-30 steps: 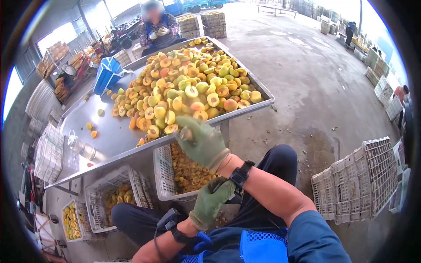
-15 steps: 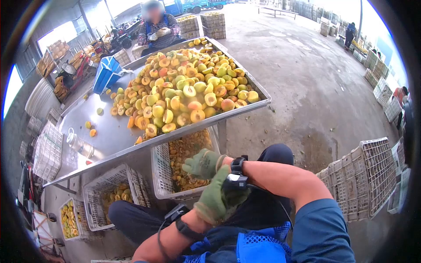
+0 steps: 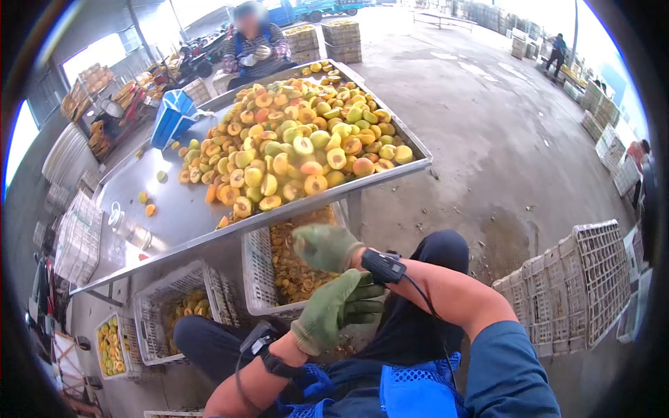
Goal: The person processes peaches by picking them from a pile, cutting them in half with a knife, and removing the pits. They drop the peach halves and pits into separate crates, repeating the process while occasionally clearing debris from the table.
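My left hand, in a green work glove, is open just below my right wrist. Its fingers are apart and hold nothing that I can see. A black box-shaped device with a cable is strapped on my right wrist. My right hand, also green-gloved, hangs over a white plastic crate of fruit pieces. Motion blurs its fingers, which look curled. On my left wrist sits a black band with another small device beside it.
A metal table ahead carries a large heap of halved fruit, a blue bag and a clear jug. More crates stand at lower left, and stacked crates at right. A person sits across the table.
My left hand has let go of the device on my right wrist and moved slightly down, its fingers spreading. My right hand has risen a little, and its forearm has turned, bringing the device's dark face up.
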Demonstrator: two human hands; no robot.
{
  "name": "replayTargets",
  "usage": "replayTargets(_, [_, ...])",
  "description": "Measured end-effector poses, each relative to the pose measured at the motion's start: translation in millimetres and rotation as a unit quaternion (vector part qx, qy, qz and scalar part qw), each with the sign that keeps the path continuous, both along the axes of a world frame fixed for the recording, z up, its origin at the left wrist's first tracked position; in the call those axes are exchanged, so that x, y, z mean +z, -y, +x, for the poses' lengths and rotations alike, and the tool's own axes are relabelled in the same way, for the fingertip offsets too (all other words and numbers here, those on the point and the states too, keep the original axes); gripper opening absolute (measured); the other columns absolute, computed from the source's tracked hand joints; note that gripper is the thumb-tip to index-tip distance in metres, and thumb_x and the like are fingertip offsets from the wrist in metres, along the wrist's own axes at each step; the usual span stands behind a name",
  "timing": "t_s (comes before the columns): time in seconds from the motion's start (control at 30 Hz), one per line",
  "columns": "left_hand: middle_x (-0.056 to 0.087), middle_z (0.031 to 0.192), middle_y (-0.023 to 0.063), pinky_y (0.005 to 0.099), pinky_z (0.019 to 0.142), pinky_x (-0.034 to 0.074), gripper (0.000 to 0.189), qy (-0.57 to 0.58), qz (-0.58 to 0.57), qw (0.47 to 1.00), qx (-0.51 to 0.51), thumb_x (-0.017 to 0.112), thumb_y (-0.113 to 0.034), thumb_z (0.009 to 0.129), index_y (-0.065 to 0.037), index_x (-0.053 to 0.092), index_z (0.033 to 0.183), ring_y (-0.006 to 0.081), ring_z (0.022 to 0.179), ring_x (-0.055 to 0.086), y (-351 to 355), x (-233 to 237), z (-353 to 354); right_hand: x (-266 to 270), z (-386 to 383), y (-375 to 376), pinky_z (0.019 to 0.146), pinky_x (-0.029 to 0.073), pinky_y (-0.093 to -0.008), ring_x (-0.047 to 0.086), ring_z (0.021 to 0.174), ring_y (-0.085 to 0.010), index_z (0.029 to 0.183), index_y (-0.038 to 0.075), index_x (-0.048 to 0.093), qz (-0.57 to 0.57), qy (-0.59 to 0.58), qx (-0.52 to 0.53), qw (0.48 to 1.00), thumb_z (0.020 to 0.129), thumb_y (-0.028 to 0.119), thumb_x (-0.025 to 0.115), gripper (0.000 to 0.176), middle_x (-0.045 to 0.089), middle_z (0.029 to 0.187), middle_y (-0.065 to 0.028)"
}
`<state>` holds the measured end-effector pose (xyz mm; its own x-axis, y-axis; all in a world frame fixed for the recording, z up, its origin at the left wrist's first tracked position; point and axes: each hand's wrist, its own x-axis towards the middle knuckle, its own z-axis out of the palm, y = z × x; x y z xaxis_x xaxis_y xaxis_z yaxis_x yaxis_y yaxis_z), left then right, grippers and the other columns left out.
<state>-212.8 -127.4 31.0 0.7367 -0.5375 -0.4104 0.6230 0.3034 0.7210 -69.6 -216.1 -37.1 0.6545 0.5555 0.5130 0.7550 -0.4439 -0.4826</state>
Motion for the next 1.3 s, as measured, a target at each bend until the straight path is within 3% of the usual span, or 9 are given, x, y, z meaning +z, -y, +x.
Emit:
replayTargets(0.17, [0.067, 0.123, 0.0114, 0.0369, 0.092, 0.055, 0.051, 0.052, 0.104, 0.990, -0.074, 0.047, -0.042, 0.108, -0.002, 0.055, 0.138, 0.0204, 0.105, 0.068, 16.3, -9.8, -17.8, 22.8, 14.8, 7.3, 0.077, 0.055, -0.0444, 0.069, 0.083, -0.0349, 0.096, 0.013, 0.067, 0.049, -0.042, -0.111, 0.992, 0.090, 0.024, 0.065, 0.012, 0.072, 0.090, -0.0134])
replayTargets(0.2, [0.069, 0.117, 0.0082, 0.0326, 0.090, 0.055, 0.048, 0.049, 0.102, 0.992, -0.050, 0.050, -0.042, 0.107, -0.003, 0.060, 0.132, 0.0170, 0.102, 0.068, 24.2, -7.0, -21.4, 26.1, 20.1, 10.9, 0.078, 0.055, -0.0452, 0.070, 0.086, -0.0331, 0.099, 0.013, 0.066, -0.038, -0.006, -0.092, 0.995, 0.089, 0.027, 0.068, 0.017, 0.071, 0.095, -0.0108])
replayTargets(0.3, [0.070, 0.111, 0.0073, 0.0320, 0.082, 0.057, 0.049, 0.093, 0.093, 0.990, 0.039, 0.051, -0.048, 0.106, -0.005, 0.063, 0.125, 0.0179, 0.095, 0.070, 34.5, 8.6, -12.2, 28.1, 18.0, 8.2, 0.077, 0.055, -0.0465, 0.071, 0.087, -0.0323, 0.103, 0.011, 0.064, -0.199, 0.082, -0.085, 0.973, 0.090, 0.031, 0.068, 0.023, 0.070, 0.099, -0.0080])
replayTargets(0.6, [0.071, 0.091, 0.0047, 0.0333, 0.064, 0.060, 0.053, 0.030, 0.157, 0.985, 0.069, 0.057, -0.062, 0.098, -0.011, 0.066, 0.111, 0.0196, 0.076, 0.073, 46.6, 7.1, 9.3, 29.4, 12.7, 15.5, 0.069, 0.053, -0.0436, 0.068, 0.085, -0.0287, 0.105, 0.010, 0.058, -0.222, 0.183, -0.059, 0.956, 0.083, 0.020, 0.069, 0.026, 0.061, 0.095, -0.0073])
replayTargets(0.8, [0.071, 0.089, 0.0040, 0.0354, 0.067, 0.060, 0.039, -0.033, 0.127, 0.988, 0.084, 0.059, -0.046, 0.100, -0.009, 0.067, 0.109, 0.0198, 0.078, 0.073, 47.9, 3.8, 21.4, 21.3, 14.8, 11.5, 0.073, 0.054, -0.0426, 0.069, 0.089, -0.0299, 0.100, 0.011, 0.060, -0.249, 0.224, -0.034, 0.942, 0.083, 0.019, 0.069, 0.021, 0.063, 0.097, -0.0072])
replayTargets(0.93, [0.070, 0.094, 0.0031, 0.0316, 0.072, 0.058, 0.033, 0.023, 0.092, 0.994, 0.053, 0.060, -0.034, 0.099, -0.004, 0.067, 0.110, 0.0159, 0.082, 0.070, 36.6, -3.0, 14.6, 48.6, 14.7, 17.5, 0.075, 0.053, -0.0425, 0.068, 0.089, -0.0324, 0.099, 0.011, 0.064, -0.043, 0.069, -0.040, 0.996, 0.088, 0.022, 0.068, 0.016, 0.069, 0.095, -0.0100])
replayTargets(1.03, [0.069, 0.097, 0.0031, 0.0298, 0.075, 0.056, 0.034, 0.112, 0.128, 0.983, 0.065, 0.060, -0.030, 0.098, -0.001, 0.067, 0.112, 0.0136, 0.084, 0.067, 33.7, -1.4, -0.2, 81.8, -10.1, 5.0, 0.076, 0.053, -0.0433, 0.068, 0.089, -0.0353, 0.102, 0.011, 0.068, 0.088, -0.141, -0.161, 0.973, 0.094, 0.027, 0.066, 0.018, 0.071, 0.097, -0.0139])
replayTargets(1.17, [0.069, 0.099, 0.0035, 0.0288, 0.077, 0.055, 0.031, 0.140, 0.147, 0.976, 0.074, 0.062, -0.026, 0.097, 0.001, 0.068, 0.112, 0.0123, 0.086, 0.065, 29.9, 6.8, -13.7, 72.0, -15.4, -9.1, 0.076, 0.053, -0.0449, 0.067, 0.086, -0.0387, 0.108, 0.013, 0.069, 0.222, -0.290, -0.035, 0.930, 0.096, 0.026, 0.065, 0.019, 0.070, 0.091, -0.0183])
replayTargets(1.3, [0.068, 0.098, 0.0026, 0.0270, 0.080, 0.053, 0.026, 0.003, 0.082, 0.994, 0.065, 0.064, -0.020, 0.094, 0.000, 0.068, 0.110, 0.0115, 0.088, 0.064, 24.1, 5.7, -11.6, 65.4, -8.5, 5.3, 0.073, 0.054, -0.0389, 0.070, 0.080, -0.0283, 0.114, 0.010, 0.068, 0.078, 0.044, -0.101, 0.991, 0.096, 0.026, 0.067, 0.024, 0.071, 0.088, -0.0139])
